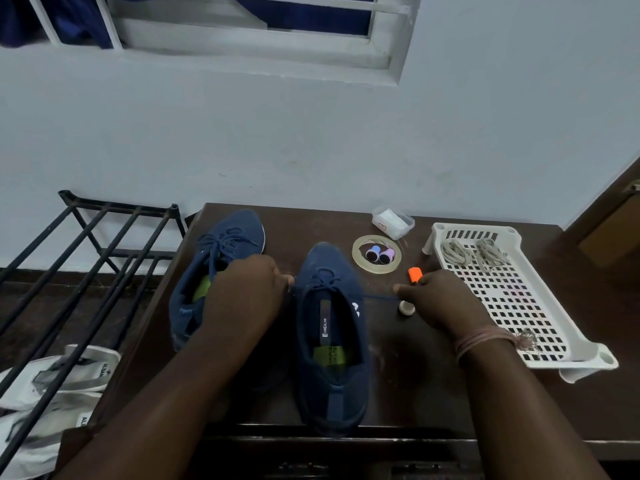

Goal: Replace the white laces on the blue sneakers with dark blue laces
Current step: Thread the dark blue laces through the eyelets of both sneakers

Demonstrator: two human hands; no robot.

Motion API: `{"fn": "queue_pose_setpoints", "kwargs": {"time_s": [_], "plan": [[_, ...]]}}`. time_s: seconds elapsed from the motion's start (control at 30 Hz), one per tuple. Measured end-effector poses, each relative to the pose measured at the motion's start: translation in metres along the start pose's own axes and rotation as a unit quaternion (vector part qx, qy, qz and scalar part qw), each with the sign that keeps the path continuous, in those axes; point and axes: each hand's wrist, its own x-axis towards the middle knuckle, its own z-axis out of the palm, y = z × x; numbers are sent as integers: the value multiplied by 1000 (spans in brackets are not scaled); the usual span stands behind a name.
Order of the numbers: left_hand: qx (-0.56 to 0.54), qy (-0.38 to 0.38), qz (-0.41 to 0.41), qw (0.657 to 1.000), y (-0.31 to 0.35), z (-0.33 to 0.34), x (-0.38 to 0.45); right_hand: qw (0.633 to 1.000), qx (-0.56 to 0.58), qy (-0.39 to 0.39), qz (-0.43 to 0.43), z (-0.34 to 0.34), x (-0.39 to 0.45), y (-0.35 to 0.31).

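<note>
Dark wood of the desk (415,375) carries the right sneaker (330,341), centre, at six o'clock. Both hands pinch its dark blue lace (377,297) taut: left hand (247,292) toward nine, right hand (440,296) toward three. Uneven pulling could likely leave the ends lopsided or slip an eyelet.

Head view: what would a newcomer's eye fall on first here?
Two hands pulling a dark blue lace taut across the right sneaker at the table's middle: left hand on one side, right hand on the other. The left sneaker is already laced, and pale laces lie in the white basket at right.
</note>
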Motion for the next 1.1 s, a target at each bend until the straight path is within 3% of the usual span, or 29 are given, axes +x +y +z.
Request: {"fn": "queue_pose_setpoints", "kwargs": {"time_s": [0.1, 0.27, 0.4, 0.53, 0.6, 0.67, 0.7, 0.8, 0.83, 0.87, 0.9, 0.97, 1.1], "plan": [[53, 33, 18, 998, -3, 4, -2, 995, -95, 25, 4, -5, 0, 0], [81, 20, -5, 996, -5, 7, 3, 995, -42, 79, 52, -7, -1, -8], [49, -50, -19, 997, 1, -8, -1, 999, -2, 36, -3, -9, -23, -25], [2, 39, 32, 999, 20, -19, -20, 997, 30, -61, -21, -16, -46, -44], [-124, 17, 10, 992, 35, -24, -33, 996, -12, -79, -27, -20, -51, -50], [-287, -107, -83, 948, 54, -30, -42, 997, -28, -65, -35, -24, -54, -53], [-368, -175, -132, 904, 62, -34, -46, 997, -28, -65, -36, -26, -56, -55], [-572, -273, -316, 706, 73, -40, -54, 995, -70, -58, -48, -34, -65, -57], [-613, -287, -346, 650, 74, -43, -53, 994, -91, -41, -52, -33, -66, -57], [-635, -289, -361, 618, 75, -43, -51, 992, -108, -13, -65, -32, -67, -56], [-657, -285, -373, 591, 78, -44, -50, 991, -108, 17, -77, -31, -66, -57], [-667, -270, -395, 571, 86, -46, -48, 991, -60, 55, -107, -26, -66, -63], [-647, -239, -436, 578, 99, -40, -44, 986, 126, -4, -109, -10, -73, -81]]}}
